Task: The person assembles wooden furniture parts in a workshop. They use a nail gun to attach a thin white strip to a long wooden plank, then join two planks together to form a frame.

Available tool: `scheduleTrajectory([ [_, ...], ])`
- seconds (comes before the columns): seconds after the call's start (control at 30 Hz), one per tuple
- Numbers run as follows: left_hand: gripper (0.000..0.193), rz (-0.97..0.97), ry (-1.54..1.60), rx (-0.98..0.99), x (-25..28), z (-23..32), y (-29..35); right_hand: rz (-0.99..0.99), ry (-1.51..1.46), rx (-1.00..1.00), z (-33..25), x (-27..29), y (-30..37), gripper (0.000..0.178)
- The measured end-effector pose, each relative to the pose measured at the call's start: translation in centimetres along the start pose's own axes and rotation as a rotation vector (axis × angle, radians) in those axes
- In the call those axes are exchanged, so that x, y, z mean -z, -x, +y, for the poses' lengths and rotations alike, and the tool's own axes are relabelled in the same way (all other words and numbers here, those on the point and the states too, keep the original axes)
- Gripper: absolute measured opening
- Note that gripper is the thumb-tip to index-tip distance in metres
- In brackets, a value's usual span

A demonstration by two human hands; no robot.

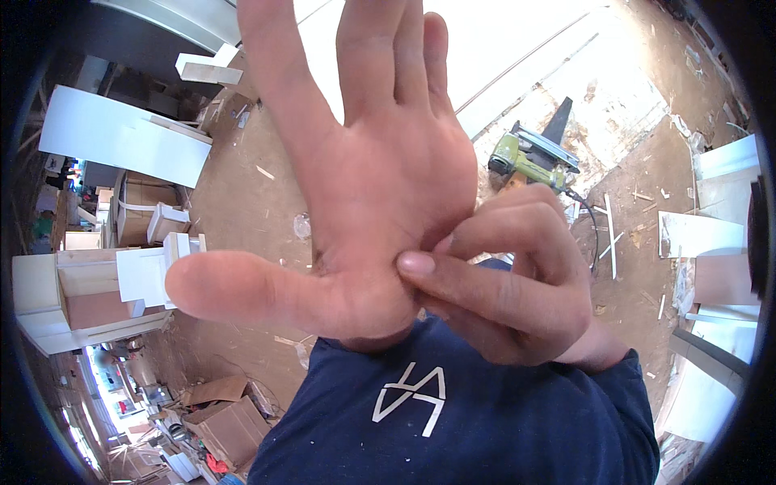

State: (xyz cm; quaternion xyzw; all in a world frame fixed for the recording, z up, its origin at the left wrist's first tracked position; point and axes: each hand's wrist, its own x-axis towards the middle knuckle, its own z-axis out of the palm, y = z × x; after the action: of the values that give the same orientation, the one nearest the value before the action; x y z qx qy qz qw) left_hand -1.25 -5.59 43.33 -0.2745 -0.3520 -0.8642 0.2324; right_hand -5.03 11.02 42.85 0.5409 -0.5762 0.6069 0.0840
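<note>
My left hand (388, 178) is raised close to the camera, palm toward me, its fingers stretched upward and its thumb out to the left. It holds nothing. My right hand (509, 283) comes from the right, its thumb and forefinger pinched together against the heel of the left palm. Whatever may be between those fingertips is too small or hidden to make out. Behind the hands, at the upper right, a green power tool (525, 158) that looks like a nail gun lies on a stained white board (626, 105), with a black cord running from it.
White panels (121, 133) and box-like cabinet parts (89, 299) stand at the left. A cardboard box (230, 432) sits among clutter at the lower left. More white panels (703, 234) lean at the right. Wood strips (611, 238) and scraps litter the brown floor (242, 202).
</note>
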Motion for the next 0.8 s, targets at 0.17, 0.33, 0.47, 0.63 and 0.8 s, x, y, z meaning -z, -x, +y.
scheduleTrajectory([
  [0.17, 0.093, -0.005, -0.05, 0.015, -0.3, 0.3, 0.4, 0.13, 0.074, 0.026, -0.8, -1.3, 0.9, 0.042],
  [0.33, 0.093, -0.031, -0.043, 0.065, 0.9, -1.2, -0.2, 0.238, 0.189, 0.143, 1.0, -1.6, 1.9, 0.045],
  [0.47, 0.093, -0.012, -0.105, 0.054, -0.1, 0.6, 0.4, 0.216, 0.185, 0.256, 0.3, -2.1, 1.6, 0.044],
  [0.63, 0.093, -0.028, -0.087, 0.063, 0.5, -0.7, 0.3, 0.205, 0.242, 0.266, 0.7, -1.7, 1.9, 0.046],
  [0.8, 0.093, -0.035, -0.103, 0.055, 0.1, -0.4, 0.0, 0.244, 0.184, 0.156, -0.2, -2.3, 1.6, 0.047],
])
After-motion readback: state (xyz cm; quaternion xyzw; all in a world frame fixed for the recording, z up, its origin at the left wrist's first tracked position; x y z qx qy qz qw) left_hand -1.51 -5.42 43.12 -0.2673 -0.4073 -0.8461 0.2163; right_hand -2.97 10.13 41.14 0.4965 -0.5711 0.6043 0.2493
